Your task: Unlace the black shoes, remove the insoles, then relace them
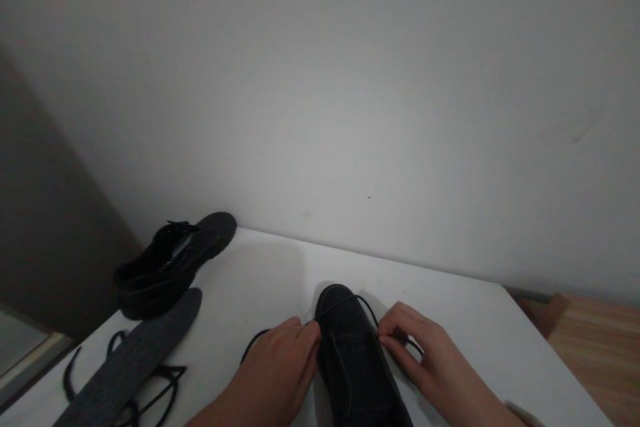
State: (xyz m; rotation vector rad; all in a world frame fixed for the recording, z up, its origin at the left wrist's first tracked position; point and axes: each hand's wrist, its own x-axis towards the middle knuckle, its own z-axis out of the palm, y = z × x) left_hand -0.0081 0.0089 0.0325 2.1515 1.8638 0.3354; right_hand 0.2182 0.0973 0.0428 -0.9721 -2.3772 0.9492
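Observation:
A black shoe [353,353] lies on the white table [260,280] with its toe toward the wall. A thin black shoelace [345,300] crosses over its toe and runs to both sides. On the shoe's left edge, my left hand [280,367] is closed with the lace passing into its fingers. My right hand [415,340] pinches the lace at the shoe's right edge, and a short length of it shows behind the fingertips. The lower end of the shoe runs out of view at the bottom.
Another black shoe [165,267] rests at the table's far left, against a second dark sole-like end. A grey insole [135,353] lies in front of it, over a loose black lace [173,387]. A white wall [370,113] stands behind. Wooden flooring [595,347] shows at right.

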